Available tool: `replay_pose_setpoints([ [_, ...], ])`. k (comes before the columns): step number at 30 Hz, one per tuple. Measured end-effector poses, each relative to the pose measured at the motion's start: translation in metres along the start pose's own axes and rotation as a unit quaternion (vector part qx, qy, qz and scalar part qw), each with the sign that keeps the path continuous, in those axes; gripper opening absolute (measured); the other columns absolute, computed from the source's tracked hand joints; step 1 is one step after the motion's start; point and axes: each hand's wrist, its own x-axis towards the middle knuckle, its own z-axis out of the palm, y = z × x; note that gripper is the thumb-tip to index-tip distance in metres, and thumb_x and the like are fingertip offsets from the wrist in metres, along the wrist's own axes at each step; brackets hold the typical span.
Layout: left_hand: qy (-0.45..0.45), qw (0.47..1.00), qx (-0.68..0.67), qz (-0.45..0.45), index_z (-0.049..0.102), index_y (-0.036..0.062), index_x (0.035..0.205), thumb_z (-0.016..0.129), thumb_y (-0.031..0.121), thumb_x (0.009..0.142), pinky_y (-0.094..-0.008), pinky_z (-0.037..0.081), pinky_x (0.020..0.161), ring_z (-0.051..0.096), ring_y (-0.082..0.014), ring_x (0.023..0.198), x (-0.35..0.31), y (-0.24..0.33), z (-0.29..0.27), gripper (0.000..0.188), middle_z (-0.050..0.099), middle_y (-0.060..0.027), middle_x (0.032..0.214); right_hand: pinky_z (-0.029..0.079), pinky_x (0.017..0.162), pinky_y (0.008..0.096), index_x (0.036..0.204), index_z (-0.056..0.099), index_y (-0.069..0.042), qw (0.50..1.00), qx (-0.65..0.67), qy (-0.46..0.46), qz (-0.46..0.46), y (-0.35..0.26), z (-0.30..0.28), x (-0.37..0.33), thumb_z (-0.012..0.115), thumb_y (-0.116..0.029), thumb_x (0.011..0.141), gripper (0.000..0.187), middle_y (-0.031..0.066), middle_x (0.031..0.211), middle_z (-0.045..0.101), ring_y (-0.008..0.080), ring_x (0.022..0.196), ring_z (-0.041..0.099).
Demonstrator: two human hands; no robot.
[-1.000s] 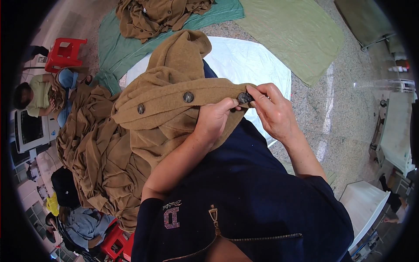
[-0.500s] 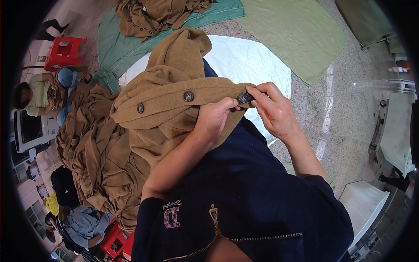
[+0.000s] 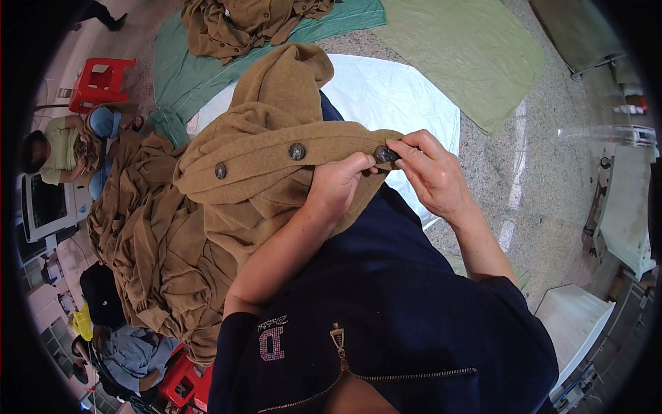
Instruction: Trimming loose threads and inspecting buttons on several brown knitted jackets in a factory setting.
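Note:
A brown knit cardigan (image 3: 269, 179) lies across my lap, its ribbed button band stretched toward the right. Dark round buttons run along the band: one button (image 3: 221, 170) at the left, a second button (image 3: 297, 151) in the middle, and an end button (image 3: 385, 154) between my hands. My left hand (image 3: 339, 181) is closed on the band, thumb up beside the end button. With thumb and fingers pinched, my right hand (image 3: 429, 165) grips the end button and the band's edge. The fingertips partly cover that button.
A heap of brown garments (image 3: 158, 241) lies to my left, and another brown pile (image 3: 252, 27) rests on a green sheet (image 3: 179, 76) ahead. White sheeting (image 3: 393, 90) covers floor beyond my knees. A red stool (image 3: 103, 83) and a seated person (image 3: 58, 148) are at far left; a white bin (image 3: 576, 324) stands right.
Both hands keep their grip, with only a slight shift of the fingers at the end button. At the upper left, a walking person's leg has moved to the right.

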Motion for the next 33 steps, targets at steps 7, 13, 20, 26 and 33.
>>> replay_pose_setpoints([
  [7, 0.007, 1.0, -0.005, -0.011, 0.063, -0.0065, 0.092, 0.056, -0.001, 0.088, -0.0326, 0.044, 0.087, 0.058, -0.0203, 0.09, 0.0, 0.001, 0.002, 0.01, 0.063, -0.0113, 0.094, 0.052, 0.067, 0.0336, 0.108, 0.066, -0.001, 0.997, 0.076, 0.005, 0.033, 0.004, 0.002, -0.002, 0.063, -0.001, 0.085, 0.023, 0.0111, 0.097, 0.059, 0.0261, 0.08, 0.063],
  [13, 0.008, 1.0, 0.009, 0.023, 0.062, -0.0059, 0.099, 0.057, 0.002, 0.089, -0.0336, 0.047, 0.085, 0.059, -0.0198, 0.09, 0.003, 0.002, 0.006, 0.014, 0.064, -0.0114, 0.096, 0.052, 0.067, 0.033, 0.108, 0.065, -0.001, 0.998, 0.055, 0.005, 0.042, 0.003, 0.006, -0.002, 0.062, -0.002, 0.088, 0.021, 0.011, 0.097, 0.059, 0.026, 0.078, 0.063],
  [20, -0.009, 0.998, 0.058, 0.031, 0.063, -0.004, 0.106, 0.062, 0.004, 0.091, -0.0329, 0.051, 0.082, 0.063, -0.0195, 0.09, 0.0, 0.006, 0.015, 0.017, 0.067, -0.0119, 0.1, 0.051, 0.07, 0.0311, 0.111, 0.063, 0.0, 0.994, 0.089, 0.032, 0.058, 0.008, 0.014, -0.005, 0.059, -0.006, 0.091, 0.022, 0.0117, 0.097, 0.058, 0.0244, 0.08, 0.062],
  [26, 0.017, 0.998, 0.044, 0.045, 0.064, -0.0041, 0.104, 0.063, 0.002, 0.09, -0.0304, 0.052, 0.079, 0.064, -0.0177, 0.086, 0.001, 0.005, 0.016, 0.015, 0.067, -0.0103, 0.097, 0.047, 0.07, 0.0251, 0.109, 0.064, 0.0, 0.96, 0.231, 0.065, 0.147, 0.007, 0.014, -0.002, 0.065, -0.007, 0.087, 0.023, 0.0072, 0.094, 0.058, 0.0134, 0.082, 0.057],
  [33, 0.016, 0.993, 0.108, 0.052, 0.062, -0.0002, 0.097, 0.067, 0.004, 0.087, -0.0261, 0.05, 0.073, 0.061, -0.0116, 0.079, -0.003, 0.012, 0.025, 0.012, 0.065, -0.0048, 0.089, 0.046, 0.061, 0.024, 0.099, 0.065, 0.0, 0.962, 0.215, 0.092, 0.139, 0.012, 0.022, 0.005, 0.068, -0.004, 0.084, 0.015, 0.0041, 0.083, 0.06, 0.0097, 0.07, 0.057],
])
